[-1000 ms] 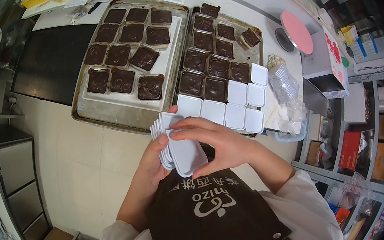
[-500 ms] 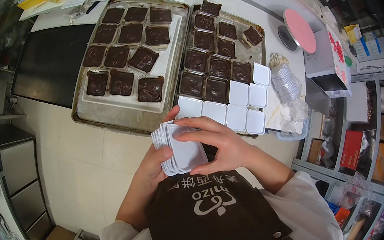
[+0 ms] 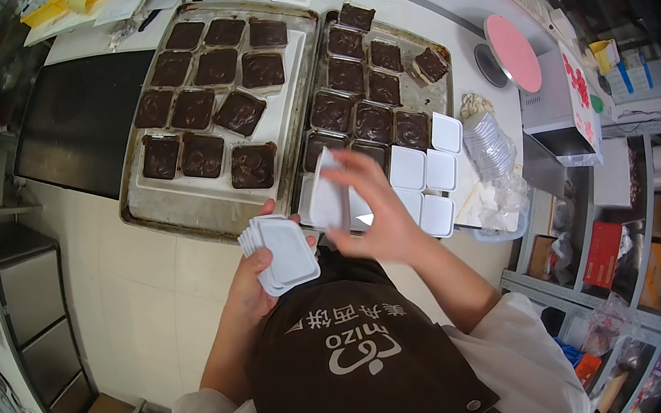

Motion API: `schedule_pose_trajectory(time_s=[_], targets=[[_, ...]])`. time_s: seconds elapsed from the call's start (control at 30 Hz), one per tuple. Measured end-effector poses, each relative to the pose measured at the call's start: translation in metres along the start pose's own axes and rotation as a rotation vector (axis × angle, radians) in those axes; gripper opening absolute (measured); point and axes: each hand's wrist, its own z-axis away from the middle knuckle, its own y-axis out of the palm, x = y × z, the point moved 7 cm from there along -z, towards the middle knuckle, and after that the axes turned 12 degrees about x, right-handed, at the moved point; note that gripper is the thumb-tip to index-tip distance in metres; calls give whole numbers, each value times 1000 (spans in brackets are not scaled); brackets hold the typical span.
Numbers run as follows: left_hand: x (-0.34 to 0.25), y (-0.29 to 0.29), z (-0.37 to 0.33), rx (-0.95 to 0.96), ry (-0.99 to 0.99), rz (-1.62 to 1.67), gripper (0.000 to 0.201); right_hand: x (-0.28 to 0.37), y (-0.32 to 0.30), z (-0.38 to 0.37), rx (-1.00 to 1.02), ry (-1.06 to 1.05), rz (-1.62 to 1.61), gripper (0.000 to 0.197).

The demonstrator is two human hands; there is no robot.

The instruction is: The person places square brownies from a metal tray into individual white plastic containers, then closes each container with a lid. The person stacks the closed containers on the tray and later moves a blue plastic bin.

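Observation:
A stack of white square lids (image 3: 286,251) rests in my left hand (image 3: 254,278), gripped around its edges in front of the apron. My right hand (image 3: 377,208) holds a single white lid (image 3: 327,193), tilted and slightly blurred, above the near left part of the right tray (image 3: 441,88). On that tray stand square clear containers of chocolate-topped cake (image 3: 374,123). Several at the near right are covered by white lids (image 3: 408,168). My right hand hides part of the nearest row.
The left metal tray (image 3: 145,200) bears a white board with uncovered chocolate-topped cakes (image 3: 203,154). Right of the trays lies a sleeve of clear plastic containers (image 3: 489,146). A pink round turntable (image 3: 514,54) stands beyond it. Shelving (image 3: 607,252) rises at the right.
My right hand has drawn one lid off the stack and carried it forward over the right tray. The left hand with the remaining stack has shifted slightly left.

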Motion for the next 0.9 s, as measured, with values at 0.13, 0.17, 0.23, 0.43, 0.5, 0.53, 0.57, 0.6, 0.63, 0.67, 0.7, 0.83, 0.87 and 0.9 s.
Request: schedule_pose_trajectory(time_s=[0.13, 0.17, 0.23, 0.43, 0.5, 0.53, 0.57, 0.6, 0.63, 0.67, 0.7, 0.83, 0.87, 0.9], targets=[[-1, -8, 4, -12, 0, 19, 101, -98, 11, -37, 50, 270, 302, 72], [-2, -9, 5, -12, 6, 15, 101, -108, 15, -41, 32, 169, 337, 71], [-1, -9, 7, -28, 11, 16, 101, -133, 29, -46, 81, 157, 376, 69], [2, -6, 11, -67, 0, 21, 103, -143, 31, -47, 60, 90, 479, 66], [3, -5, 10, -75, 0, 24, 103, -136, 27, -47, 58, 92, 505, 66], [3, -4, 9, -77, 3, 26, 103, -133, 26, -47, 58, 94, 494, 66], [3, -3, 8, -70, 8, 27, 103, -130, 24, -46, 58, 100, 482, 66], [4, -2, 7, -80, -1, 27, 103, -128, 22, -47, 44, 106, 482, 66], [4, -2, 4, -79, -3, 25, 103, -126, 20, -48, 28, 110, 484, 66], [3, 0, 2, -68, -2, 22, 103, -125, 18, -49, 21, 132, 484, 66], [3, 0, 0, -71, -5, 19, 103, -123, 18, -50, 19, 124, 475, 67], [1, 3, -6, -52, -3, 12, 104, -126, 17, -52, 61, 178, 426, 67], [1, 4, -7, -44, -3, 12, 104, -125, 16, -52, 44, 156, 416, 66], [1, 4, -7, -57, -6, 14, 104, -129, 18, -52, 84, 192, 405, 66]])
